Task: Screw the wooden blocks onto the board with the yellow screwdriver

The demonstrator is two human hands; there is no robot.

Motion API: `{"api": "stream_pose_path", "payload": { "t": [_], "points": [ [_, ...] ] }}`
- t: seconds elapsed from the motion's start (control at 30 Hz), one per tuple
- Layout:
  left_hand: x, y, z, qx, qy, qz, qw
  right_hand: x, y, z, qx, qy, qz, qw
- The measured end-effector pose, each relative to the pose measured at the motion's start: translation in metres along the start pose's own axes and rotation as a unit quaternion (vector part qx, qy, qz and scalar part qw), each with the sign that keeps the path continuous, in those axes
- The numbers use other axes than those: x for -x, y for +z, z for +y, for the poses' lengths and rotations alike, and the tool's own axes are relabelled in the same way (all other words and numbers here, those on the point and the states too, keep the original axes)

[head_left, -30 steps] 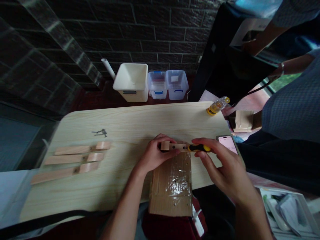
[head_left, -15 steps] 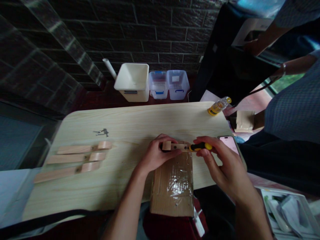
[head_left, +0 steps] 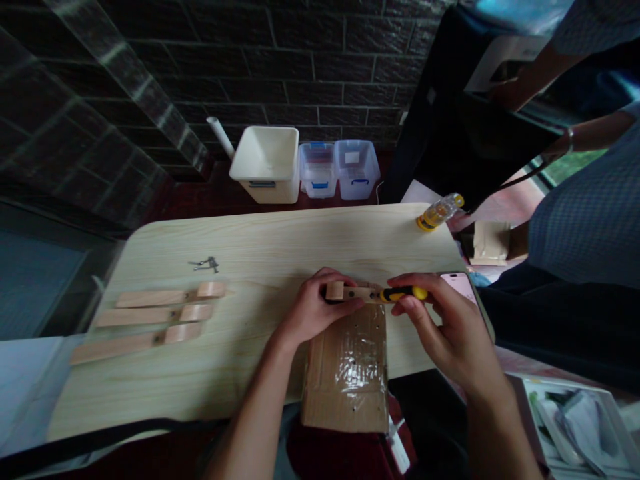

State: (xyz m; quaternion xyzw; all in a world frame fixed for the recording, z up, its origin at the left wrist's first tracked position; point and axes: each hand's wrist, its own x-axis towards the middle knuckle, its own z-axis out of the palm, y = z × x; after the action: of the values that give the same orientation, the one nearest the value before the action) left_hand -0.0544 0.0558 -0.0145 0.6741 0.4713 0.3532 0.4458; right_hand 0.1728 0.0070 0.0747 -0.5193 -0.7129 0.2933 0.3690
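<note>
My left hand (head_left: 323, 303) is closed around a pale wooden piece (head_left: 361, 294) with a raised block at its left end. Dark screw heads or holes show along its top. My right hand (head_left: 447, 323) grips a yellow-and-black screwdriver (head_left: 403, 294) by its handle, fingers and thumb around the yellow end. The screwdriver's front end is at the wooden piece near the right-hand dark spot; its tip is too small to make out. Beneath lies a taped cardboard piece (head_left: 345, 387) with several small holes, overhanging the table's front edge.
Three wooden pieces (head_left: 150, 298) lie on the left of the table (head_left: 260, 247), near some loose screws (head_left: 206, 264). A clear yellow-capped container (head_left: 440, 212) stands back right; a phone (head_left: 459, 285) lies right. Bins (head_left: 265, 160) stand behind. Another person (head_left: 590, 213) is at right.
My right thumb and fingers have shifted slightly on the screwdriver handle. My left hand and the wooden piece keep their place; the whole view has moved a touch.
</note>
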Motion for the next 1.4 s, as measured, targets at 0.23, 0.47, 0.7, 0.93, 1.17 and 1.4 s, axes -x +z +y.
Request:
{"api": "stream_pose_path", "payload": {
  "t": [0.23,0.47,0.7,0.93,1.17,1.4],
  "points": [
    [0.000,-0.001,0.001,0.007,-0.001,-0.006,1.000,0.003,0.000,-0.005,-0.062,0.024,-0.014,0.998],
    [0.000,0.001,-0.002,0.004,0.000,0.000,1.000,0.004,0.000,0.006,-0.134,0.047,-0.005,0.990],
    [0.000,0.001,-0.002,0.005,0.001,-0.003,1.000,0.002,0.002,0.008,-0.181,0.032,0.001,0.983],
    [0.000,0.000,0.000,0.009,0.000,-0.003,1.000,0.003,-0.004,0.008,-0.206,0.025,-0.036,0.978],
    [0.000,0.002,-0.002,-0.003,0.006,0.004,1.000,0.004,-0.005,0.009,-0.229,0.028,-0.049,0.972],
    [0.000,0.000,0.001,0.001,0.003,-0.003,1.000,0.003,0.000,0.014,-0.273,0.026,-0.028,0.961]
  ]
}}
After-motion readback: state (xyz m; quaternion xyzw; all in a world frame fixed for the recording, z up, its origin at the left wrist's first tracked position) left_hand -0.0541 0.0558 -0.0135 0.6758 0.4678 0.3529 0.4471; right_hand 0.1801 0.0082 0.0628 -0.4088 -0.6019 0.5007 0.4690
